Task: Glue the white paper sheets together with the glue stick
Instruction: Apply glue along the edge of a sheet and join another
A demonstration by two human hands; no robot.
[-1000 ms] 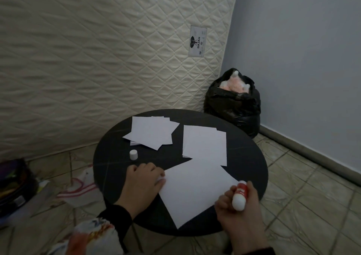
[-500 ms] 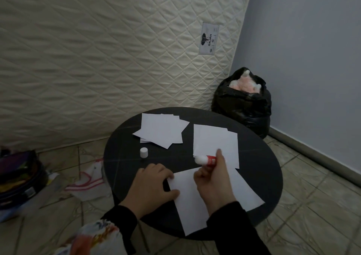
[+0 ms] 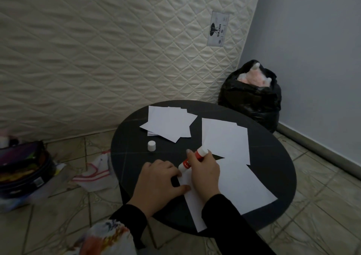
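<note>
A round black bench stands on a tiled floor in a corner, with a quilted cream mattress leaning upright behind it and a pale blue wall beyond its right side. On the near part of the bench lies a white paper sheet, turned at an angle, its near corner reaching the bench's front rim. The left hand, in a black sleeve, rests at the sheet's left corner; its grip is released, thumb flat on the paper and fingers loosely bent at the paper's edge, holding nothing. The right hand lies over the same corner of the sheet, its grip clenched around the red and white glue stick, which is tilted with its lower white end down at the sheet's corner, just by the left fingertips. Farther from the sheet, a small white cap stands alone on the bench, apart from the papers. Beyond the sheet and overlapping its far edge sits a stack of white sheets, and left of that stack a fanned pile of white sheets. Behind the bench, in the corner, stands a full black bag. On the floor left of the bench lie a white cloth with pink stripes and a dark case.
</note>
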